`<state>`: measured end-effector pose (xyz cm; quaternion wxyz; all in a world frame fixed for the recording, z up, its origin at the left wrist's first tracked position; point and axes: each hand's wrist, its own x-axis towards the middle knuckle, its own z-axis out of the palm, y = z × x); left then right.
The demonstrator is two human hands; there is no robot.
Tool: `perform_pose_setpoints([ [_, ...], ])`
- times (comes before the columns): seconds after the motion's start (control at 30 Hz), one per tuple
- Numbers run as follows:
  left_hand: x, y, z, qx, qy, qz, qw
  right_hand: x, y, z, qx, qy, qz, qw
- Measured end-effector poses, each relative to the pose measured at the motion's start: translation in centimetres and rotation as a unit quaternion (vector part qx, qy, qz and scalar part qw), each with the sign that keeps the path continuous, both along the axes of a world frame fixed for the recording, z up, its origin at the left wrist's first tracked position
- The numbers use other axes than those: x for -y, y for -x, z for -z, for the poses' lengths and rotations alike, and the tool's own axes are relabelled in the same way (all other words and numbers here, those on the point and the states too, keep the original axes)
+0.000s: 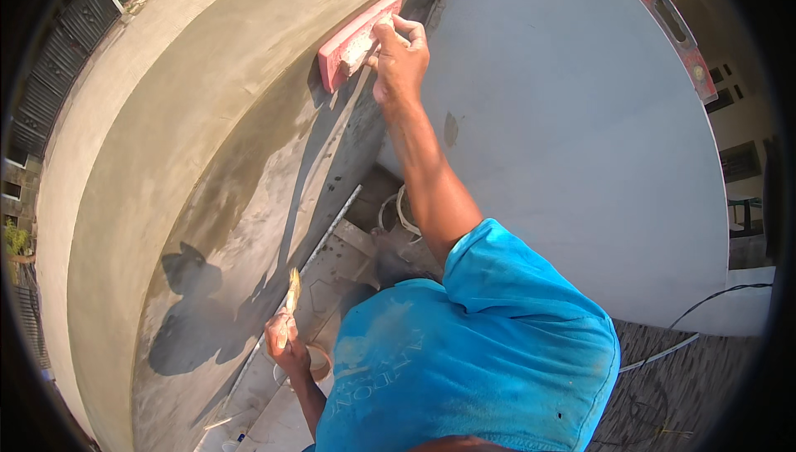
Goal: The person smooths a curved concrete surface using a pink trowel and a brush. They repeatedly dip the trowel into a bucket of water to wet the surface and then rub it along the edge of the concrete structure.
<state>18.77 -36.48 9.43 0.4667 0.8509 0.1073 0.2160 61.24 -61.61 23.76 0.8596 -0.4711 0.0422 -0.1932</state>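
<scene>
My right hand [401,58] is closed round the handle of a pink-red plastering float [338,52]. The float's face lies against the grey plastered wall [228,178], close to the corner at the top. Lower down on the left, my left hand [284,337] grips a brush [293,288], its yellowish bristles pointing up. That brush is held in front of the wall. Damp dark patches and paler streaks mark the plaster between the two hands.
A smooth grey-white wall [572,128] rises on the right, with a red spirit level [672,27] along its far edge. Below me are a bucket [406,210] and a tub [318,362]. A long thin strip [330,230] runs along the wall's foot. A black cable [705,298] hangs at right.
</scene>
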Motion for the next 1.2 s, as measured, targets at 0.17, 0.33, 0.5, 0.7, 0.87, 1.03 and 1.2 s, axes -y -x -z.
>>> perform_pose_setpoints([
  [0.17,-1.2,-1.4,-0.1,-0.009,-0.034,0.069,0.997,-7.6,12.3,5.8,-0.104,-0.009,-0.125,0.987],
  [0.33,-2.6,0.4,-0.8,0.011,-0.043,0.045,0.998,-0.6,3.6,-4.2,0.009,-0.071,0.012,0.997],
  [0.5,-4.1,2.3,0.4,0.045,-0.039,0.060,0.996,-11.3,10.6,-0.2,0.030,0.019,0.027,0.999],
  [0.7,-4.9,2.3,-0.3,0.006,-0.041,0.100,0.994,-13.9,18.7,5.9,-0.088,-0.031,-0.086,0.992],
  [0.87,-6.3,3.4,0.2,0.016,-0.056,0.083,0.995,-9.7,10.9,-4.1,0.036,-0.062,0.002,0.997],
  [1.03,-5.0,1.7,-1.2,-0.003,-0.049,0.091,0.995,-16.7,17.6,6.3,0.053,0.167,-0.027,0.984],
  [1.2,-3.9,1.6,-3.2,0.038,-0.081,0.058,0.994,-8.1,21.3,13.4,-0.029,0.036,-0.170,0.984],
])
